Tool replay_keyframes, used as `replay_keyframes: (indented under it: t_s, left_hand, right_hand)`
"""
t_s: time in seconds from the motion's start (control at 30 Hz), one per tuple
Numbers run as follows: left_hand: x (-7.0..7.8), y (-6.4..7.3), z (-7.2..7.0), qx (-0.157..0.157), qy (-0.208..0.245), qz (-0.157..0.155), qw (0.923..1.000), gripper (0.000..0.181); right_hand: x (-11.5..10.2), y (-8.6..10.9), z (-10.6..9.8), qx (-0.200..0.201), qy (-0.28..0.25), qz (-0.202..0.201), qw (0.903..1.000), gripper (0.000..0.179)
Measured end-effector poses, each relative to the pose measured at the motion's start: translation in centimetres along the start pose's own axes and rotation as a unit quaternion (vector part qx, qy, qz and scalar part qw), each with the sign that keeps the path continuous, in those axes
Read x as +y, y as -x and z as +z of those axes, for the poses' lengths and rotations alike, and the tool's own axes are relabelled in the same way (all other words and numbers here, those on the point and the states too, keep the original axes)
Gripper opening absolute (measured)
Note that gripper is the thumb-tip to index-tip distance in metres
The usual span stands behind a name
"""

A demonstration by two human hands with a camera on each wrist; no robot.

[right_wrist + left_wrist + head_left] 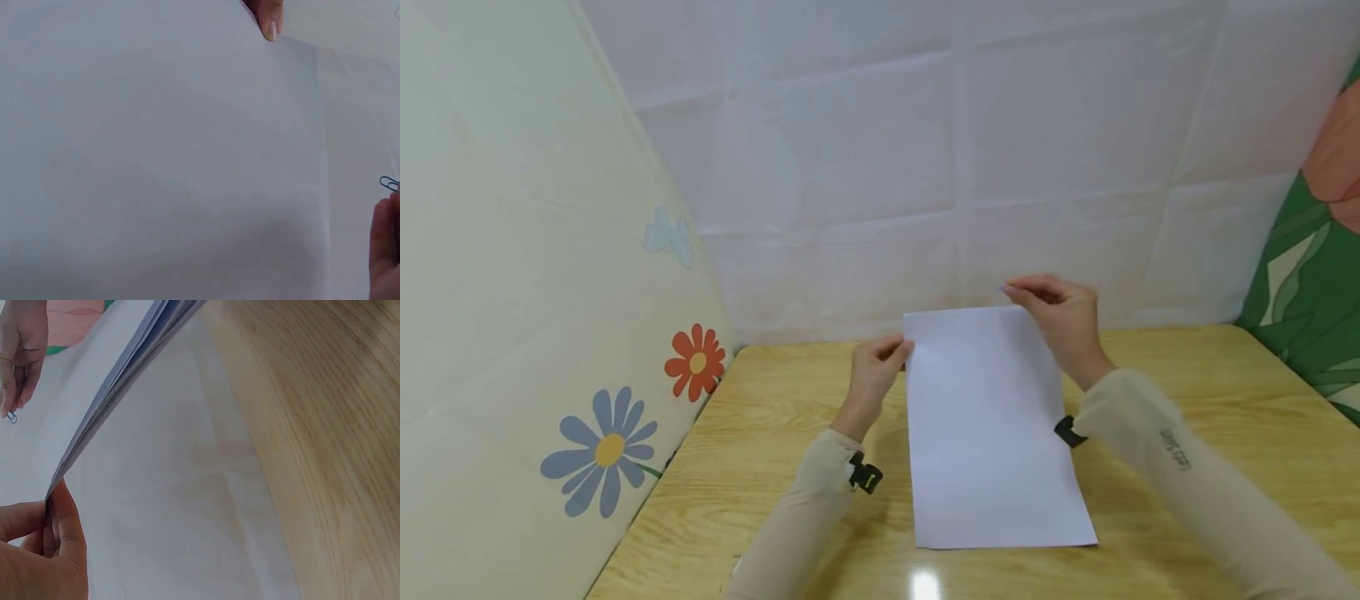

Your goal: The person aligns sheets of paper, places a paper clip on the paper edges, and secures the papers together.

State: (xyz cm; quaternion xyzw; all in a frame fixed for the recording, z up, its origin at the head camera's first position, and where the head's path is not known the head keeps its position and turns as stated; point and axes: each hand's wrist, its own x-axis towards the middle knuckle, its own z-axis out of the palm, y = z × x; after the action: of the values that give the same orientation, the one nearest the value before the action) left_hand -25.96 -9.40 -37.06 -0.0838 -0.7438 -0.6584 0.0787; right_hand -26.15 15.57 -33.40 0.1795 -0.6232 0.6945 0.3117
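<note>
My left hand (877, 373) pinches a stack of white paper sheets (988, 433) near its upper left corner. In the left wrist view the sheets' edges fan slightly apart above the thumb and fingers (67, 528). The stack stands tilted, its lower edge toward me close to the tabletop. My right hand (1063, 323) is just above the stack's upper right corner. Between its thumb and fingertips it pinches a small blue paper clip (389, 183), which sticks out past the fingers, apart from the paper.
The wood-grain table (790, 400) reaches back to a creased white cloth (850, 167). A pale panel with printed flowers (610, 450) stands along the left side, and a green leaf-patterned one (1311, 275) at the right. Each wrist wears a black strap mount (867, 473).
</note>
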Motion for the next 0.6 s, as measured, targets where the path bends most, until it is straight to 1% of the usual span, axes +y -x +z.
replay_keyframes:
  t_s: [0.1, 0.23, 0.33, 0.47, 0.6]
  left_hand:
    - [0.1, 0.1, 0.0, -0.003, 0.000, 0.007, 1.0000, 0.025]
    - [0.3, 0.2, 0.1, -0.006, 0.003, 0.012, 0.9999, 0.025]
    - [0.3, 0.2, 0.2, -0.008, 0.004, 0.018, 0.9998, 0.025]
    - [0.3, 0.2, 0.3, -0.009, 0.003, 0.025, 0.9996, 0.025]
    - [0.3, 0.2, 0.4, -0.007, 0.009, 0.027, 0.9996, 0.025]
  right_hand:
    - [-0.8, 0.4, 0.9, -0.030, 0.032, 0.000, 0.9991, 0.017]
    - [-2.2, 1.1, 2.4, -0.051, 0.074, -0.006, 0.9959, 0.016]
    - [-2.8, 1.5, 3.3, -0.057, 0.090, -0.007, 0.9943, 0.015]
    - [-2.9, 1.8, 4.3, -0.067, 0.094, -0.013, 0.9932, 0.012]
    - [-3.0, 2.0, 5.0, -0.078, 0.111, -0.021, 0.9906, 0.009]
